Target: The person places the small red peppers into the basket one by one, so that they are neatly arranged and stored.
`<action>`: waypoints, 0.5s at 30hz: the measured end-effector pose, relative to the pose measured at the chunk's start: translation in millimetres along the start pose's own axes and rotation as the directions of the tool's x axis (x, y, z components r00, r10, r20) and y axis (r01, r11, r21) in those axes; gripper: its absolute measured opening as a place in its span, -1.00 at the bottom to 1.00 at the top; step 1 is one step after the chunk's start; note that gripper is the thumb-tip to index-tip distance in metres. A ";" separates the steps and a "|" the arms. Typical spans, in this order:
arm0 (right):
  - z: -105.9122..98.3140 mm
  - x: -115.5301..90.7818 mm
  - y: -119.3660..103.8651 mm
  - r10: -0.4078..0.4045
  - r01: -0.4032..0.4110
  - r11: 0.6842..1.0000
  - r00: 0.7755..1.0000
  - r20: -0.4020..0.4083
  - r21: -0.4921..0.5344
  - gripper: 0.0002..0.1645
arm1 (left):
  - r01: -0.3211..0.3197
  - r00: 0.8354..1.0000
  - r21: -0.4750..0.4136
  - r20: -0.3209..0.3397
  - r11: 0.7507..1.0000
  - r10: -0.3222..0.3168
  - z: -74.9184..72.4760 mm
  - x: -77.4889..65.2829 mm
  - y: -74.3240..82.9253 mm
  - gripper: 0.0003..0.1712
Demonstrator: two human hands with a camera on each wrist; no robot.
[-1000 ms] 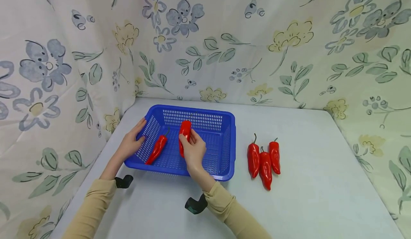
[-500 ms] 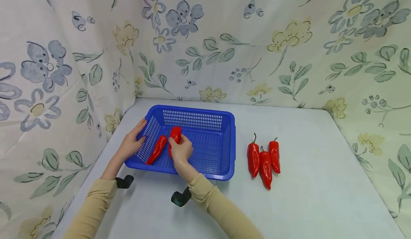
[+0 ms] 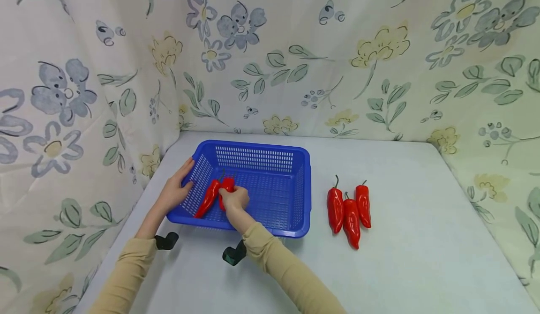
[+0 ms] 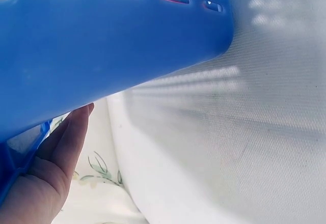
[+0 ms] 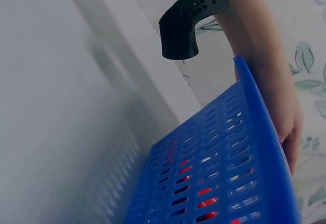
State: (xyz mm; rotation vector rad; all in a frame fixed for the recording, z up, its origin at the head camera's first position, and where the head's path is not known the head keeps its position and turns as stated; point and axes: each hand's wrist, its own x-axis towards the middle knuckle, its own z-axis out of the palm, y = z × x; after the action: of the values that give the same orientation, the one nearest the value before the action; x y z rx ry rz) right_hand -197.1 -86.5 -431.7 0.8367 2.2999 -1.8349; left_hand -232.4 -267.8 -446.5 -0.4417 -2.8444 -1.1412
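Observation:
A blue slotted plastic basket [image 3: 270, 151] sits on the white table. At its left end my left hand [image 3: 175, 192] holds the rim, thumb over the edge and fingers along the outer wall. Inside the basket my right hand [image 3: 237, 204] grips a red chili pepper [image 3: 228, 184] by its body, stem pointing away from me; the fingers partly hide it. Just left of it a second red pepper [image 3: 208, 199] lies slanted on the basket floor. In the right wrist view the basket wall [image 5: 219, 152] hides most of the right hand, with red showing through the slots.
Three more red peppers [image 3: 351, 222] lie together on the white table [image 3: 422, 220] to the right of the basket. A floral cloth [image 3: 320, 79] hangs behind and at the sides. A black wrist camera mount [image 3: 234, 253] sits below each hand.
My right hand has carried its pepper left and lowered it in the basket, beside the other pepper. The left hand stays at the rim.

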 end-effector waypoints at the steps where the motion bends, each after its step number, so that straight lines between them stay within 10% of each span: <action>1: 0.3 0.5 0.9 0.006 -0.006 1.000 1.000 0.012 -0.004 -0.51 | 0.003 1.000 -0.003 0.001 1.000 -0.003 0.3 -0.1 0.5 -0.26; 15: -7.9 -1.3 4.1 -0.018 0.013 0.999 0.995 0.098 0.051 -0.45 | 0.017 1.000 0.011 0.003 1.000 -0.017 -0.7 -0.5 2.2 -0.26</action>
State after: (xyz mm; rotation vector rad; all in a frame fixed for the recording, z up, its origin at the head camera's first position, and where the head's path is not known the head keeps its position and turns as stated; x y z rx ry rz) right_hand -192.0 -79.1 -432.6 0.7190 2.2166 -1.9027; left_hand -231.3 -266.9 -444.6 -0.4204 -2.8610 -1.1286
